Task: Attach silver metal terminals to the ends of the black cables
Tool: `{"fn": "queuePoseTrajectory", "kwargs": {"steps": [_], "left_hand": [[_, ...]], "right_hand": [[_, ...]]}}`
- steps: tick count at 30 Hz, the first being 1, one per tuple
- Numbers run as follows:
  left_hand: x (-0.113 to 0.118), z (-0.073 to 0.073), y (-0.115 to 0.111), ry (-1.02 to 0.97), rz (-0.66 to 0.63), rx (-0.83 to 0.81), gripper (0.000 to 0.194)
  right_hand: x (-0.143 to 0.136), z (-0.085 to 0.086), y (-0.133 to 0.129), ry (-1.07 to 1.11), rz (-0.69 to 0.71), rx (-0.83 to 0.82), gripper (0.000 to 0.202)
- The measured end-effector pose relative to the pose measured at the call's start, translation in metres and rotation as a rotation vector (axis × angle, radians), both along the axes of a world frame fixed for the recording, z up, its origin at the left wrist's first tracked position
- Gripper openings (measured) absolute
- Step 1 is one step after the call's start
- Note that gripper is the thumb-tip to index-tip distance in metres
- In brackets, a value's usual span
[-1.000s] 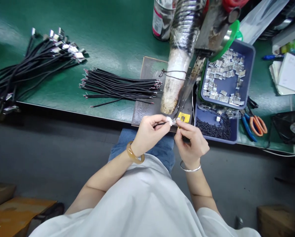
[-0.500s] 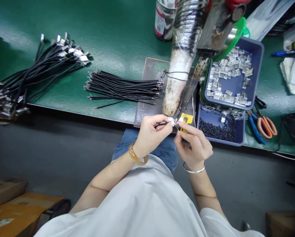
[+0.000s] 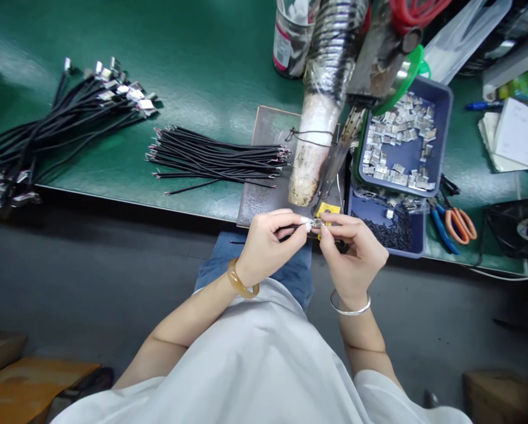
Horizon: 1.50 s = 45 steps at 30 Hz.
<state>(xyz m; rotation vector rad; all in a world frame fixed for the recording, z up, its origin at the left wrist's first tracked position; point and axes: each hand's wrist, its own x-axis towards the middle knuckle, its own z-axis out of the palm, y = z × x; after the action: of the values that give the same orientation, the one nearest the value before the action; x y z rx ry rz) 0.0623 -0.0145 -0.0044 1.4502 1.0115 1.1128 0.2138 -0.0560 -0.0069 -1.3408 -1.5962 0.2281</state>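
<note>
My left hand [image 3: 270, 241] is closed in a pinch on a thin black cable [image 3: 238, 242], whose tail shows to the left of the palm. White coverings wrap its fingertips. Against the cable's end sits a small silvery metal connector piece [image 3: 317, 223], pinched between thumb and fingers of my right hand [image 3: 356, 250]. The fingertips of both hands nearly meet; the fine wires there are too small to make out. Just behind them lies a yellow label [image 3: 329, 208] on a dark board [image 3: 257, 203]. A bundle of short black cables [image 3: 215, 154] rests partly on that board.
A white-wrapped duct [image 3: 310, 141] hangs close above the hands. To the right stand a blue bin [image 3: 444, 126] of metal shells and a lower bin [image 3: 418, 250] of black tubing pieces. Pliers [image 3: 461, 225] lie beyond them. Connector-ended cables [image 3: 65, 129] are piled left.
My right hand has turned slightly, and its thumb and fingers have come closer around the metal piece. The left hand keeps its pinch. The whole view has shifted a little.
</note>
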Motion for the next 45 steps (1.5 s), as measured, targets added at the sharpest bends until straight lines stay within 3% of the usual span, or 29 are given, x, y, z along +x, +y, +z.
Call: {"fn": "queuePoseTrajectory", "kwargs": {"steps": [7, 14, 21, 34, 45], "left_hand": [[0.005, -0.004, 0.006, -0.049, 0.055, -0.065, 0.011], [0.004, 0.004, 0.008, -0.049, 0.069, -0.024, 0.011], [0.004, 0.001, 0.01, -0.047, 0.049, -0.134, 0.01], [0.005, 0.002, 0.006, -0.069, 0.067, -0.13, 0.01], [0.002, -0.001, 0.006, -0.067, -0.014, -0.191, 0.009]], "right_hand": [[-0.001, 0.001, 0.006, -0.057, 0.024, 0.029, 0.017], [-0.003, 0.006, 0.006, -0.05, 0.011, 0.063, 0.021], [0.001, 0.001, 0.001, -0.084, 0.048, 0.029, 0.016], [-0.003, 0.005, 0.005, -0.114, -0.006, 0.058, 0.017], [-0.002, 0.0, -0.004, -0.203, 0.028, 0.082, 0.018]]}}
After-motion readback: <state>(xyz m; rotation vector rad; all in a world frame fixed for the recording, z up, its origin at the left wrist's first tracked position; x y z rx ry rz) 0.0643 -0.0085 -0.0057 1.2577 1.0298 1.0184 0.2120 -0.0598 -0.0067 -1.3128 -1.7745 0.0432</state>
